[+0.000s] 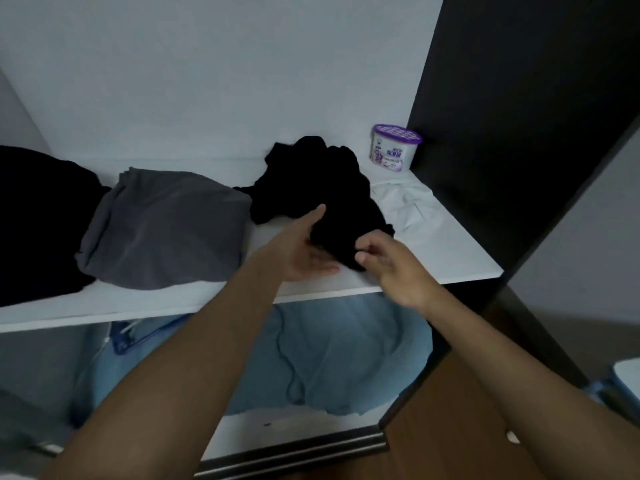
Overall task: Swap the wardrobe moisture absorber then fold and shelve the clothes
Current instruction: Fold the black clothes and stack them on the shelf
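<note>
A crumpled black garment (318, 188) lies on the white wardrobe shelf (450, 261). My left hand (304, 247) lies palm up with straight fingers under the garment's near edge, thumb against the cloth. My right hand (391, 265) pinches the garment's near corner between thumb and fingers. A white moisture absorber tub with a purple perforated lid (394, 147) stands in the shelf's back right corner. A folded grey garment (162, 226) sits to the left, and a white garment (408, 206) lies flat to the right of the black one.
Another black garment (38, 220) fills the shelf's far left. The dark wardrobe side panel (502, 133) rises at the right. Light blue clothing (329, 355) lies on the lower shelf beneath. A sliding-door rail (294, 448) runs along the bottom.
</note>
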{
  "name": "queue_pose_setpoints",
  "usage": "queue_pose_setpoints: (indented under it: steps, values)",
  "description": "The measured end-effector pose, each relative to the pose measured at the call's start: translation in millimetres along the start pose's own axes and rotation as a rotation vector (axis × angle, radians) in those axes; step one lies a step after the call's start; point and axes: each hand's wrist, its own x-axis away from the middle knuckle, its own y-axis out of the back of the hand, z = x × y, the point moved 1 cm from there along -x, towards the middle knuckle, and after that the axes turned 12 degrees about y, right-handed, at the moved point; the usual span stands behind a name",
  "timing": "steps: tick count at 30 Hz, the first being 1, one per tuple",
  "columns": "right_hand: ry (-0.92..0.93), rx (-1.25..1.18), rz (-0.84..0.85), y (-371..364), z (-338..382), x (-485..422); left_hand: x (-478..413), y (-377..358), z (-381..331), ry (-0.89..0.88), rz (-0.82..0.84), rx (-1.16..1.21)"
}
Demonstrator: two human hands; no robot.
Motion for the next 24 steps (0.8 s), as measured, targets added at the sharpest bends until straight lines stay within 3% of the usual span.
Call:
queue_pose_setpoints:
  steps: [3,5,8,10,12,15,17,21,24]
  values:
    - [0.134,0.063,0.364,1,10,74,-4,-28,18,-0.103,-0.095,0.148]
    - [0.043,0.034,0.443,2,-4,106,-3,-42,36,-0.142,-0.192,0.134]
    - [-0.382,-0.32,0.153,13,-32,124,11,-53,64,-0.252,-0.189,0.203]
    - [-0.678,-0.685,-0.045,19,-43,116,34,-56,86,-0.322,-0.249,0.09]
    - [-0.805,-1.042,-0.104,20,-48,99,56,-53,112,-0.342,-0.307,-0.107]
    - [-0.8,-1.377,-0.069,6,-31,79,76,-46,163,-0.161,-0.255,-0.271]
    - [-0.757,-1.35,-0.082,-12,-17,79,84,-39,194,-0.049,-0.233,-0.298]
    - [-0.719,-1.183,-0.166,-29,-2,107,99,-15,233,0.015,-0.224,-0.236]
    - [-0.697,-1.054,-0.088,-27,9,141,112,4,261,0.146,-0.213,-0.4]
